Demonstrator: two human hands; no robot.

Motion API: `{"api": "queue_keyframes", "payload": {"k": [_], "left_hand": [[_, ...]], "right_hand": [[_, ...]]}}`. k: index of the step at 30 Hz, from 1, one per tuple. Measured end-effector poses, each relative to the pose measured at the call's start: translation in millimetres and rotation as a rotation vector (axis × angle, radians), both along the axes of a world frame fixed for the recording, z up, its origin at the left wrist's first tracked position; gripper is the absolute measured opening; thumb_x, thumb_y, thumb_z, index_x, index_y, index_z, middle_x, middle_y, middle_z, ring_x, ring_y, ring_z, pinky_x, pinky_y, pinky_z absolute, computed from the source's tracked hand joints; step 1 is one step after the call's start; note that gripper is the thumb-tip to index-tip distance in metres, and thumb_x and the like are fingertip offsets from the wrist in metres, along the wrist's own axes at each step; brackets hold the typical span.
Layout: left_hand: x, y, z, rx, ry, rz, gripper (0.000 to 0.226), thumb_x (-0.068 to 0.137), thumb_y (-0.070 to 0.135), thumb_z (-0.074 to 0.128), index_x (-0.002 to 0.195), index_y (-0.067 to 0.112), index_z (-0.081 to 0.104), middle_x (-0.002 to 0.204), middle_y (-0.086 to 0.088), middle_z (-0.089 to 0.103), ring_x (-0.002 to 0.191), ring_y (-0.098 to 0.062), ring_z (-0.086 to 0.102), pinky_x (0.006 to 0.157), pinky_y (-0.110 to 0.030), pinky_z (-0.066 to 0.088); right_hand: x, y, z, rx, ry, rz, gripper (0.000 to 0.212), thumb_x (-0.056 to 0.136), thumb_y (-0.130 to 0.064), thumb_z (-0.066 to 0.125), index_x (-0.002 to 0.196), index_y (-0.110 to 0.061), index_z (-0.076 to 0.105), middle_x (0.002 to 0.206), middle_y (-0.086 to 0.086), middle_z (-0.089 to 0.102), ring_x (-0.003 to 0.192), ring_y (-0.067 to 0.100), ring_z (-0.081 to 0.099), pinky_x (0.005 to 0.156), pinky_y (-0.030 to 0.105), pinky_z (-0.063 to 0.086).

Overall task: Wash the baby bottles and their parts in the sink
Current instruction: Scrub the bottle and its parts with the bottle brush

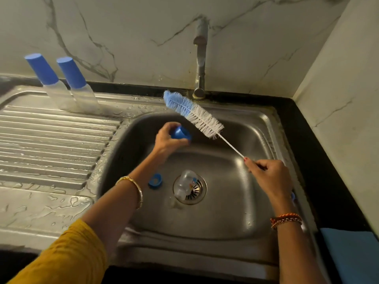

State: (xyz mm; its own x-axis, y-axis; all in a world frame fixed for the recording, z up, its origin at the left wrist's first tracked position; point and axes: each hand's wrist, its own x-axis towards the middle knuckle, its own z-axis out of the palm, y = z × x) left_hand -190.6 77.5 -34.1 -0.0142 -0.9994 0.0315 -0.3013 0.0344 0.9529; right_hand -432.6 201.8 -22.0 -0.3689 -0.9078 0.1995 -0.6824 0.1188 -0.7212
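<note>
Over the middle of the sink basin (235,212), the left hand (167,140) has its fingers curled round a blue cap (181,133), open end turned toward the bottle brush (192,113). The right hand (268,177) pinches the brush's wire handle near its end, and the bristled head is lifted clear of the cap, pointing up toward the base of the tap (200,58). No water is running that I can see. My reading is that this cap is the piece being scrubbed just now.

Below, a clear bottle (185,184) lies on its side across the drain, and a blue collar ring (155,180) sits on the basin floor just beside it. Both look to be waiting their turn.

Further out, on the wet draining board (51,140), two capped bottles (61,83) stand against the marble wall, upright and assembled. Whether they are already washed I cannot tell. If so, the job would be perhaps two thirds done, with the last bottle's parts left.
</note>
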Motion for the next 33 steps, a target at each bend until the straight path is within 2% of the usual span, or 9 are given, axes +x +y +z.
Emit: {"api": "queue_keyframes", "payload": {"k": [3, 7, 13, 15, 19, 24, 26, 30, 33], "left_hand": [[31.3, -9.6, 18.8, -0.036, 0.195, 0.089, 0.051, 0.071, 0.006, 0.076, 0.116, 0.007, 0.053, 0.109, -0.008, 0.059, 0.093, -0.014, 0.061, 0.075, -0.019, 0.054], [64.6, -18.2, 36.4, -0.081, 0.364, 0.156, 0.036, 0.084, 0.011, 0.066, 0.117, 0.005, 0.056, 0.095, 0.000, 0.058, 0.080, -0.008, 0.057, 0.056, -0.012, 0.047], [83.1, -25.3, 48.5, -0.071, 0.586, 0.156, 0.005, 0.092, 0.019, 0.055, 0.097, 0.016, 0.055, 0.102, -0.003, 0.057, 0.100, -0.019, 0.059, 0.076, -0.026, 0.056], [82.4, -25.9, 49.2, -0.043, 0.529, 0.104, 0.010, 0.094, 0.023, 0.051, 0.100, 0.016, 0.056, 0.104, -0.002, 0.057, 0.102, -0.020, 0.058, 0.083, -0.029, 0.054], [69.4, -27.4, 50.9, 0.008, 0.402, 0.070, 0.036, 0.099, 0.028, 0.039, 0.123, 0.004, 0.050, 0.116, -0.008, 0.051, 0.098, -0.016, 0.056, 0.078, -0.022, 0.052], [53.2, -25.4, 53.5, 0.010, 0.526, 0.179, 0.036, 0.101, 0.019, 0.032, 0.131, 0.001, 0.043, 0.119, -0.011, 0.045, 0.104, -0.020, 0.051, 0.087, -0.029, 0.049], [52.4, -24.1, 54.8, -0.040, 0.557, 0.145, 0.033, 0.101, 0.014, 0.031, 0.130, 0.001, 0.042, 0.114, -0.008, 0.046, 0.098, -0.015, 0.053, 0.086, -0.027, 0.049], [53.1, -22.5, 66.7, -0.138, 0.637, -0.010, 0.022, 0.099, 0.004, 0.029, 0.106, 0.013, 0.049, 0.114, -0.008, 0.045, 0.098, -0.017, 0.052, 0.081, -0.028, 0.050], [55.1, -24.5, 76.3, -0.131, 0.695, -0.003, 0.024, 0.096, 0.002, 0.033, 0.102, 0.016, 0.051, 0.112, -0.006, 0.047, 0.100, -0.018, 0.052, 0.082, -0.028, 0.051]], "right_hand": [[3.0, 1.5, 1.4, 0.014, 0.012, 0.020, 0.045, 0.081, -0.045, 0.063, 0.057, -0.008, 0.064, 0.049, 0.006, 0.059, 0.047, 0.020, 0.051, 0.049, 0.030, 0.038], [8.3, 0.9, 4.7, 0.001, 0.045, -0.040, 0.048, 0.080, -0.049, 0.063, 0.063, -0.004, 0.066, 0.053, 0.009, 0.060, 0.054, 0.025, 0.055, 0.051, 0.031, 0.039], [12.7, 2.4, 5.1, -0.009, 0.106, -0.006, 0.041, 0.078, -0.049, 0.066, 0.061, -0.011, 0.068, 0.055, 0.004, 0.062, 0.055, 0.021, 0.055, 0.053, 0.029, 0.041], [14.5, 3.1, 5.3, -0.023, 0.121, 0.046, 0.040, 0.079, -0.047, 0.066, 0.058, -0.013, 0.066, 0.051, 0.001, 0.060, 0.051, 0.019, 0.053, 0.051, 0.029, 0.039], [22.5, 6.1, 8.6, -0.054, 0.237, 0.118, 0.043, 0.083, -0.041, 0.063, 0.054, -0.010, 0.058, 0.046, 0.003, 0.052, 0.046, 0.021, 0.048, 0.046, 0.027, 0.033], [37.6, 5.8, 11.3, -0.041, 0.289, 0.034, 0.047, 0.087, -0.038, 0.060, 0.051, -0.008, 0.055, 0.044, 0.003, 0.049, 0.045, 0.023, 0.046, 0.046, 0.028, 0.029], [40.0, 1.7, 10.3, 0.107, 0.128, 0.037, 0.049, 0.087, -0.040, 0.059, 0.050, -0.008, 0.056, 0.044, 0.001, 0.054, 0.046, 0.018, 0.051, 0.046, 0.027, 0.035], [46.1, -0.7, 13.0, 0.785, -0.691, 0.197, 0.052, 0.084, -0.046, 0.059, 0.041, -0.018, 0.054, 0.035, -0.010, 0.038, 0.027, 0.000, 0.031, 0.028, 0.010, 0.021], [46.6, -0.2, 7.9, 0.762, -0.708, 0.217, 0.047, 0.085, -0.047, 0.055, 0.049, -0.018, 0.056, 0.037, -0.010, 0.037, 0.028, -0.001, 0.028, 0.029, 0.011, 0.018]]}}
